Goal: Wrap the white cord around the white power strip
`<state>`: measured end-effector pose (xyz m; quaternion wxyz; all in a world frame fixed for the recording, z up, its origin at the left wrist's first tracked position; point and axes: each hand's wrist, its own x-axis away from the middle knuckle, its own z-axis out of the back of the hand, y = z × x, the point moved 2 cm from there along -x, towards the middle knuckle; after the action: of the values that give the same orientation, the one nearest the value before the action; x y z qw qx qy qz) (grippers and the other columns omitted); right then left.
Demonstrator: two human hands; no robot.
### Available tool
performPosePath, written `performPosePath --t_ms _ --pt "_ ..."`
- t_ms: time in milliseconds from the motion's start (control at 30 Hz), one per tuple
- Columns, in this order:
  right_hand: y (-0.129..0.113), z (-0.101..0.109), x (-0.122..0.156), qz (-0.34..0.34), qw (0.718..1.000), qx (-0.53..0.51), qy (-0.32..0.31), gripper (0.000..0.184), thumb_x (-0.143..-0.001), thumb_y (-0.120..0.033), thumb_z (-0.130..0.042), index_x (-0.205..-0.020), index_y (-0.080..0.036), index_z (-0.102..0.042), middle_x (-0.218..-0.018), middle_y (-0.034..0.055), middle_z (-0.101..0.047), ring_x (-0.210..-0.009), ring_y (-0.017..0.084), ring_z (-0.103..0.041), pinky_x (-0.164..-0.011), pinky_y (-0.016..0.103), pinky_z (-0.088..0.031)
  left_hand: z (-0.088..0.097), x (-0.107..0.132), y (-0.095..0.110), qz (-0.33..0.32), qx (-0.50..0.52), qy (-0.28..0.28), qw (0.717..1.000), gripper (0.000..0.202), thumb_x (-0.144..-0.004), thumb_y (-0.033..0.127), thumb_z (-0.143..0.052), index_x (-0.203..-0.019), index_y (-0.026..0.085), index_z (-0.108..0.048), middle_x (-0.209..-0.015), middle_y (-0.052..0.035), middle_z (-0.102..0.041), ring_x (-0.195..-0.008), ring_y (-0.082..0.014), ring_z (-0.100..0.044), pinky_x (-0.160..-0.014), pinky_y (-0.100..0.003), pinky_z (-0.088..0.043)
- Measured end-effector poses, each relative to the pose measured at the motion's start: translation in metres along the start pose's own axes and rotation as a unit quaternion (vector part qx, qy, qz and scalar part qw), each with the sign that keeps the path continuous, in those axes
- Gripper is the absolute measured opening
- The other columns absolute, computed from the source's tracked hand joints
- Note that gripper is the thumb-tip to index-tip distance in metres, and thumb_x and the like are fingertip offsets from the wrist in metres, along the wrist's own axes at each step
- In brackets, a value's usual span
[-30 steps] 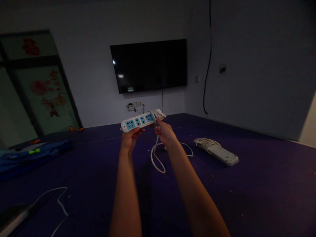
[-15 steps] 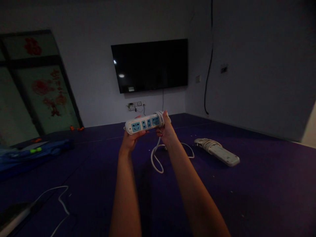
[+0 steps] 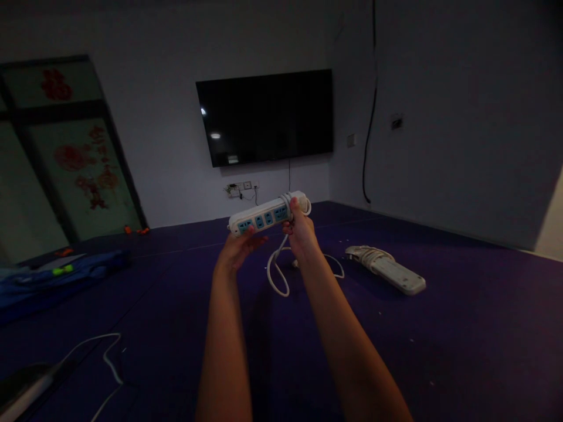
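A white power strip (image 3: 266, 214) with blue socket faces is held up in front of me, tilted with its right end higher. My right hand (image 3: 301, 227) grips that right end, thumb on the front over turns of white cord (image 3: 287, 202) wrapped around it. My left hand (image 3: 240, 249) is under the left end, its thumb at the lower edge and its fingers stretched out below the strip. From the strip, the loose cord (image 3: 278, 283) hangs down and loops on the purple floor.
A second power strip (image 3: 398, 274), wrapped in its cord, lies on the floor (image 3: 352, 351) at right. Blue cloth (image 3: 94, 268) and a white cable (image 3: 108, 354) lie at left. A television (image 3: 268, 120) hangs on the far wall.
My left hand's fingers have come from behind the strip to below it, loosening their hold. The strip has shifted slightly right, its right end rising. The hanging cord has lifted a little.
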<state>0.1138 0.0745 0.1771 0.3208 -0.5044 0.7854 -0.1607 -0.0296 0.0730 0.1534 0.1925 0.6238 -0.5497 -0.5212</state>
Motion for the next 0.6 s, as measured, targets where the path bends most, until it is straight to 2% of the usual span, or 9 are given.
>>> performPosePath --t_ms 133,200,267,333,400,500,600 --pt "0.002 0.003 -0.003 0.03 1.0 -0.006 -0.006 0.044 -0.05 -0.05 -0.077 -0.07 -0.016 -0.056 -0.055 -0.0059 -0.047 -0.042 0.002 -0.032 -0.033 0.017 -0.02 -0.005 0.0 0.003 0.063 0.101 0.018 0.993 0.055 -0.063 0.052 -0.07 -0.099 0.012 -0.059 -0.093 -0.014 -0.065 -0.075 -0.0212 -0.066 -0.063 -0.028 -0.056" --pt "0.004 0.004 -0.005 0.042 0.999 0.002 -0.005 0.045 -0.05 -0.051 -0.076 -0.072 -0.017 -0.057 -0.056 -0.006 -0.047 -0.043 0.003 -0.033 -0.035 0.017 -0.021 -0.011 -0.001 0.006 0.086 0.161 0.048 0.982 0.061 -0.066 0.061 -0.062 -0.101 0.011 -0.058 -0.092 -0.0148 -0.064 -0.073 -0.0202 -0.065 -0.056 -0.025 -0.055" --pt "0.005 0.006 -0.006 0.051 0.999 0.018 -0.001 0.046 -0.051 -0.052 -0.075 -0.074 -0.017 -0.057 -0.057 -0.0059 -0.047 -0.044 0.003 -0.034 -0.036 0.017 -0.022 -0.018 -0.001 0.009 0.104 0.208 0.088 0.969 0.062 -0.067 0.063 -0.059 -0.101 0.011 -0.057 -0.088 -0.0136 -0.063 -0.07 -0.019 -0.064 -0.05 -0.022 -0.054" --pt "0.005 0.007 -0.007 0.057 0.998 0.034 0.001 0.046 -0.052 -0.052 -0.074 -0.075 -0.017 -0.057 -0.057 -0.0058 -0.047 -0.044 0.003 -0.035 -0.037 0.018 -0.023 -0.025 -0.001 0.012 0.107 0.238 0.133 0.956 0.053 -0.069 0.055 -0.063 -0.1 0.013 -0.055 -0.086 -0.012 -0.062 -0.071 -0.0194 -0.064 -0.049 -0.022 -0.054" --pt "0.004 0.008 -0.008 0.059 0.998 0.039 -0.004 0.046 -0.053 -0.053 -0.073 -0.075 -0.017 -0.056 -0.057 -0.006 -0.047 -0.044 0.003 -0.035 -0.037 0.018 -0.024 -0.031 0.001 0.015 0.104 0.252 0.165 0.948 0.039 -0.072 0.04 -0.065 -0.099 0.013 -0.054 -0.086 -0.011 -0.061 -0.074 -0.0202 -0.064 -0.049 -0.021 -0.054" --pt "0.002 0.008 -0.009 0.055 0.998 0.03 -0.026 0.046 -0.054 -0.055 -0.072 -0.074 -0.017 -0.055 -0.057 -0.0058 -0.047 -0.043 0.003 -0.036 -0.036 0.018 -0.021 -0.039 0.003 0.018 0.101 0.261 0.174 0.944 0.028 -0.073 0.022 -0.061 -0.097 0.013 -0.052 -0.085 -0.0103 -0.059 -0.073 -0.0198 -0.063 -0.047 -0.019 -0.052" --pt "0.002 0.007 -0.01 0.038 0.998 0.007 -0.059 0.046 -0.056 -0.057 -0.071 -0.076 -0.018 -0.054 -0.059 -0.0047 -0.05 -0.042 0.004 -0.037 -0.035 0.018 -0.019 -0.043 0.004 0.02 0.083 0.256 0.168 0.948 0.027 -0.071 0.018 -0.06 -0.096 0.012 -0.052 -0.085 -0.0103 -0.059 -0.072 -0.0194 -0.063 -0.045 -0.017 -0.051"
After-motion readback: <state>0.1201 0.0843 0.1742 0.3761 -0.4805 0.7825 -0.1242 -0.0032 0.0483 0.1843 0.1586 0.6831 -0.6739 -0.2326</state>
